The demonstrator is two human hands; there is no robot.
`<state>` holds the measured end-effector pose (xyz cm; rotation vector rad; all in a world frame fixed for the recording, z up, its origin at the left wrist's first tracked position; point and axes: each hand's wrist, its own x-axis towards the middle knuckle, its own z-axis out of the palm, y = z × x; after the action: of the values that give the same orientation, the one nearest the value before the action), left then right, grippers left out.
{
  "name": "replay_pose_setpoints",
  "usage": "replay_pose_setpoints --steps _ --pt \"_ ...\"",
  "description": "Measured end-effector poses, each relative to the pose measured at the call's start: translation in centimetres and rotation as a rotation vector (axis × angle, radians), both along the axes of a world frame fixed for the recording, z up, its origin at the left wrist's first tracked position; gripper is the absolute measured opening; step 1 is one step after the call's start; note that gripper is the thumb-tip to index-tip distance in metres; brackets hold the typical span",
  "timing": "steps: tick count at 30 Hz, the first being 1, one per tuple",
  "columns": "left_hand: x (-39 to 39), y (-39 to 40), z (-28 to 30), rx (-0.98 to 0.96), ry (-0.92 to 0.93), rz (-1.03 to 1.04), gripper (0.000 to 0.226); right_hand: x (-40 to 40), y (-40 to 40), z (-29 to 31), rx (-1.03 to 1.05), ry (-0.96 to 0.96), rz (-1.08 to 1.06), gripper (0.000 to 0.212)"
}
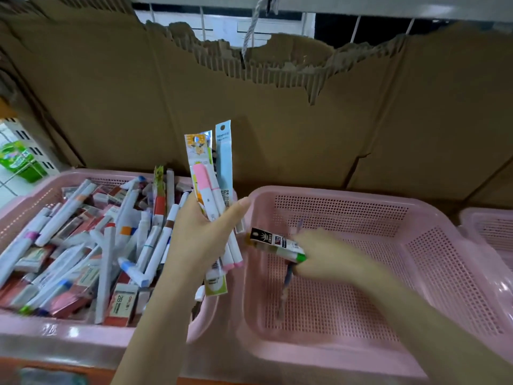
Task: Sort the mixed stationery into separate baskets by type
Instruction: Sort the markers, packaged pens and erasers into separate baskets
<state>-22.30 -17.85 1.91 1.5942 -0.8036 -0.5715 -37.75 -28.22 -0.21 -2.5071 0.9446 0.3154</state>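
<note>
Head view: at centre frame the left hand (204,232) grips a bunch of packaged pens (211,190), held upright between two pink baskets. Lower left, the full basket (55,333) holds mixed markers and eraser boxes (83,245). Right of centre, the blurred right hand (322,255) grasps a small packaged item (273,243) over the middle basket (433,226), where one pen (284,290) lies

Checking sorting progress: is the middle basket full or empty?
Nearly empty: the middle basket shows bare mesh, with one pen blurred below the right hand.
</note>
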Motion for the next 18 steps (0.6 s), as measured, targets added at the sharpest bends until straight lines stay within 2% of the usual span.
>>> replay_pose_setpoints --steps 4,7,9,13,16,18 --pt "0.2 0.2 -0.1 0.001 -0.011 -0.017 0.018 -0.2 -0.4 -0.5 0.164 -0.020 -0.044 0.017" --pt "0.3 0.0 -0.3 0.024 -0.028 -0.018 0.027 -0.5 -0.5 -1.2 0.268 0.008 -0.092 0.011" --pt "0.3 -0.2 -0.4 0.040 -0.030 -0.026 0.034 -0.7 -0.7 -1.5 0.315 0.026 -0.124 0.015" --pt "0.4 -0.2 -0.5 0.052 -0.020 -0.039 0.036 -1.1 -0.9 -1.5 0.207 0.002 -0.146 0.007" --pt "0.5 -0.1 -0.5 0.051 0.003 -0.040 0.032 -0.9 -0.7 -1.5 0.035 0.072 -0.032 0.014" --pt "0.6 0.0 -0.6 0.049 0.010 -0.036 0.028 -0.7 -0.5 -1.8 0.037 0.098 0.044 0.011"
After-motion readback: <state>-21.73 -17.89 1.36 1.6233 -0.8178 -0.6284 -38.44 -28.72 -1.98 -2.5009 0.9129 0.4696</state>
